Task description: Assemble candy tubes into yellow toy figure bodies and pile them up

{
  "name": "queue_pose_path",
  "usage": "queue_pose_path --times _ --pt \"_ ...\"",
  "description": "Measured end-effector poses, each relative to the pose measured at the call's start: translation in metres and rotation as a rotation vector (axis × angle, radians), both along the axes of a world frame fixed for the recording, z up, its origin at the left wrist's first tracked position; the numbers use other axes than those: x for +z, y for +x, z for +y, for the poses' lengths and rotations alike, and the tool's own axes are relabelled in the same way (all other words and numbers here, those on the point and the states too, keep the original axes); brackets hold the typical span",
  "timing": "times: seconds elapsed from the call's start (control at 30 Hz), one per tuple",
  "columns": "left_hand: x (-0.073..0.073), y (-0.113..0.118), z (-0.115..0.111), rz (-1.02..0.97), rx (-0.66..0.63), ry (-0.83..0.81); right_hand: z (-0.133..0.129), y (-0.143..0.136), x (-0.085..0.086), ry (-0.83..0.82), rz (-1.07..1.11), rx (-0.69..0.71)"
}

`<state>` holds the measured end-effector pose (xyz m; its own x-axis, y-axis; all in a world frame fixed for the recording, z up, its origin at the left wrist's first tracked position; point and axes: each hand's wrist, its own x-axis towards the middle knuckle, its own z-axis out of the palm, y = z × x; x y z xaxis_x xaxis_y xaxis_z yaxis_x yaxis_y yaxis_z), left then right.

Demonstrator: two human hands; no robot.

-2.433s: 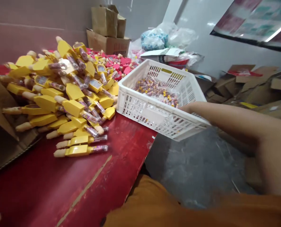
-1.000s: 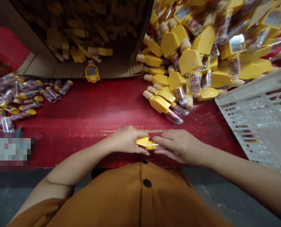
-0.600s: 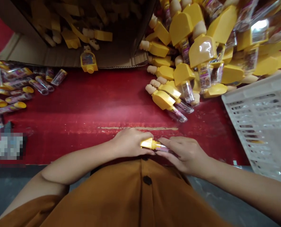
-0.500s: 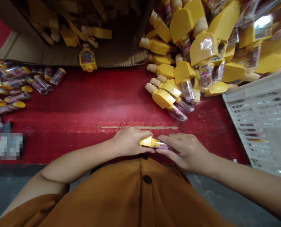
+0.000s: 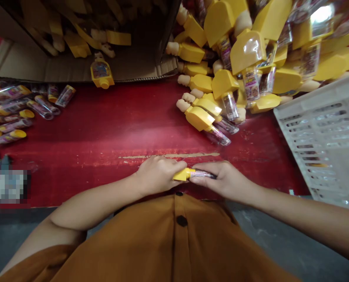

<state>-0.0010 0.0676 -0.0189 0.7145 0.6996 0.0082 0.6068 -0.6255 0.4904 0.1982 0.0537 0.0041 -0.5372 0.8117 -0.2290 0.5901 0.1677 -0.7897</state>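
My left hand (image 5: 159,173) is closed around a yellow plastic toy piece (image 5: 180,174), most of it hidden in the palm. A clear tube with a printed label (image 5: 202,174) lies in line with the toy piece and meets its yellow neck. My right hand (image 5: 228,181) pinches this tube between thumb and fingers from the right. Both hands are low over the red table (image 5: 103,129), close to the brown shirt.
A cardboard box (image 5: 139,70) holding yellow pieces stands at the back left, one toy (image 5: 102,72) on its flap. Loose labelled tubes (image 5: 65,96) lie at left. Yellow toys with tubes (image 5: 199,117) are piled back right, beside a white plastic basket (image 5: 294,117).
My right hand has shifted its grip on the tube, its fingers now lying straighter along it. My left hand keeps hold of the yellow piece. The view has moved slightly.
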Motion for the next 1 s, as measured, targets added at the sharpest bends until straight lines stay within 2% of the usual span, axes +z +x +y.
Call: queue_pose_path --times 0.07,0.2,0.27,0.3,0.37,0.47,0.53,0.57,0.6,0.63,0.67,0.77,0.83,0.87,0.9,0.93,1.0 --pt "0.001 -0.001 0.003 -0.008 0.034 0.001 0.006 0.003 0.003 0.219 -0.088 0.082" --pt "-0.003 -0.002 0.009 -0.058 0.076 0.009 0.015 0.009 0.012 0.906 -0.442 0.310" --pt "-0.006 -0.003 0.011 -0.046 0.070 0.071 0.016 0.008 0.011 1.037 -0.500 0.380" --pt "-0.007 -0.004 0.011 -0.025 0.059 0.117 0.016 0.007 0.009 1.003 -0.471 0.363" --pt "-0.008 -0.005 0.012 0.036 0.030 0.217 0.016 0.003 0.003 0.730 -0.334 0.237" --pt "-0.007 -0.006 0.013 0.121 -0.009 0.326 0.019 -0.003 -0.004 -0.007 -0.083 0.038" --pt "-0.006 -0.006 0.013 0.140 -0.030 0.340 0.024 -0.005 -0.003 -0.450 -0.032 -0.025" --pt "-0.006 -0.006 0.013 0.140 -0.034 0.328 0.026 -0.005 -0.001 -0.561 -0.042 -0.029" --pt "-0.006 -0.006 0.014 0.136 -0.035 0.309 0.027 -0.005 0.001 -0.574 -0.064 -0.021" --pt "-0.006 -0.006 0.014 0.126 -0.027 0.286 0.028 -0.003 0.004 -0.483 -0.094 -0.003" --pt "-0.006 -0.006 0.015 0.113 -0.005 0.258 0.029 -0.001 0.006 -0.303 -0.135 0.031" --pt "-0.006 -0.007 0.017 0.056 0.064 0.169 0.028 0.004 0.008 0.448 -0.354 0.213" --pt "-0.006 -0.007 0.017 0.024 0.068 0.141 0.026 0.005 0.004 0.819 -0.474 0.334" --pt "-0.007 -0.008 0.018 0.019 0.058 0.142 0.025 0.004 0.001 0.907 -0.491 0.359" --pt "-0.007 -0.008 0.018 0.022 0.048 0.152 0.023 0.003 -0.001 0.922 -0.474 0.351" --pt "-0.007 -0.009 0.018 0.032 0.047 0.166 0.023 0.001 -0.004 0.873 -0.433 0.317" --pt "-0.007 -0.010 0.018 0.059 0.045 0.184 0.021 -0.003 -0.006 0.626 -0.324 0.216"
